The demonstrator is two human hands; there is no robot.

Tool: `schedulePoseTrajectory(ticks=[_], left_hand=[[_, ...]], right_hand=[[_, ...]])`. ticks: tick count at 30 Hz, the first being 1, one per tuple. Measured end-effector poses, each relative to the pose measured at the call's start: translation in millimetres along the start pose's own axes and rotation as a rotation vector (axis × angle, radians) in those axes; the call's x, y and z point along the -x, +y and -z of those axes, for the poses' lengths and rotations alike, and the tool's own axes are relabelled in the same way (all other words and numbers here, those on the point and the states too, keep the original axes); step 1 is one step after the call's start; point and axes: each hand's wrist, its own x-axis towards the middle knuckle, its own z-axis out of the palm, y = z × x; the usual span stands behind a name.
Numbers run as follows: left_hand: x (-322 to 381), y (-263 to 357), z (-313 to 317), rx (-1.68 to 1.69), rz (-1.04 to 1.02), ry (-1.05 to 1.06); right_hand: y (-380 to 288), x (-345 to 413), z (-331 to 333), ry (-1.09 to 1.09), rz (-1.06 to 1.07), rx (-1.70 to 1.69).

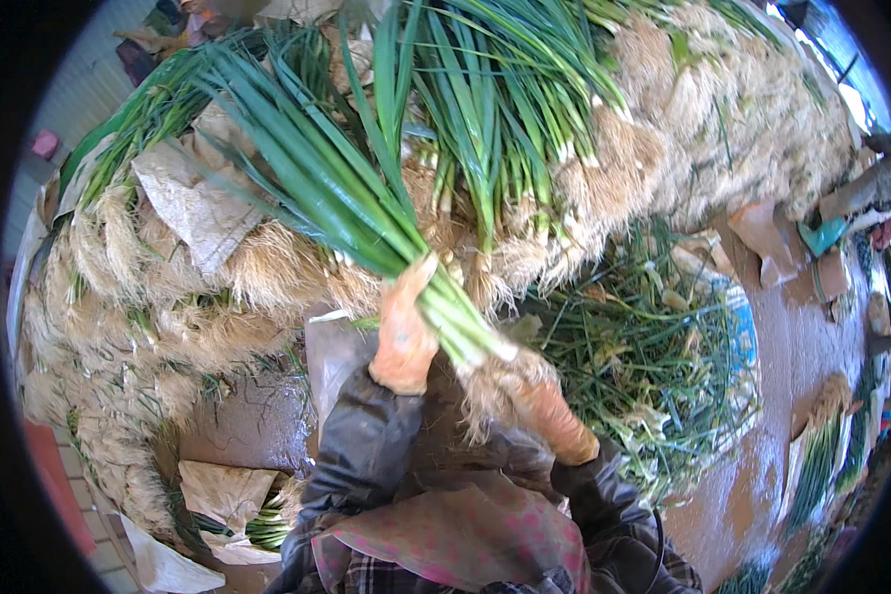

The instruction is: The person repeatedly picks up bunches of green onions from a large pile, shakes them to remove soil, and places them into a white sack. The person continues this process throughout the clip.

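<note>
A bunch of green onions (386, 237) slants across the middle, with long green leaves at the upper left and pale roots at the lower right. My left hand (407, 334), in an orange-tan glove, grips the white-green stalks. At the root end my right hand (553, 416), gloved alike, holds the bunch; its fingers are blurred and partly covered by roots. Just beyond, more green onions (482, 134) lie with their roots (520, 260) towards me.
Stacked green onions with matted roots (757, 126) form a bank curving from left to far right. A heap of leaf trimmings (653, 334) sits to my right. Wrapped bunches (267, 520) lie at lower left. The brown floor (750, 482) looks wet; more onions (817, 453) lie there.
</note>
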Motion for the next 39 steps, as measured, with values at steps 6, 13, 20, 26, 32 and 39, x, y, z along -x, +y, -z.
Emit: schedulePoseTrajectory(ticks=[6,13,20,26,32,39], left_hand=[[46.8,-2.9,29.4,0.427,0.367,-0.417],[52.2,12.0,46.0,0.372,0.304,-0.35],[50.1,14.1,44.5,0.263,0.265,-0.162],[49.1,11.1,43.1,0.296,0.458,-0.251],[60.5,1.4,35.9,0.348,0.376,-0.307],[68.0,-13.4,20.8,0.267,0.304,-0.149]], right_hand=[[-9.5,3.5,-6.9,-0.261,-0.299,-0.466],[30.1,-44.4,20.4,0.033,-0.673,0.047],[-9.3,-73.5,-2.0,0.248,0.286,0.68],[-45.7,-39.4,14.0,-0.127,0.104,0.761],[-49.9,-76.4,80.4,-0.378,-0.551,-0.249],[1.8,-137.0,-3.8,0.434,-0.416,-0.244]])
